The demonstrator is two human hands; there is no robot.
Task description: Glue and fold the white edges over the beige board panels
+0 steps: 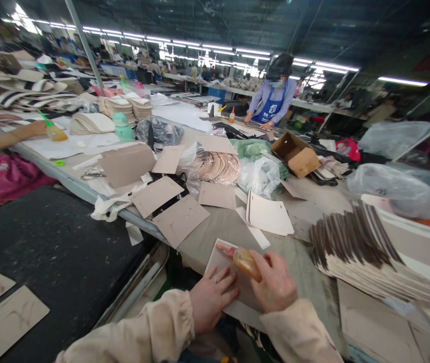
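Note:
My right hand [277, 283] grips a squeeze bottle [247, 263] of amber liquid, probably glue. The bottle is tilted, its reddish nozzle pointing left, close to the far edge of a grey-beige board panel [244, 290]. Whether the nozzle touches the panel I cannot tell. Flat on that panel lies my left hand [212, 298], fingers spread and holding nothing. Just beyond is a stack of cream panels [270, 214] with small slots. Loose grey-beige panels [180, 220] lie to the left of it. My palms and forearms cover part of the panel being worked on.
A large fanned stack of padded pieces [355, 247] stands at right. A cardboard box [296, 154] and plastic bags [262, 176] sit farther back. At left is a dark-topped surface [71, 252]. A co-worker's hand [35, 129] holds another bottle; a person in a blue apron [271, 103] works opposite.

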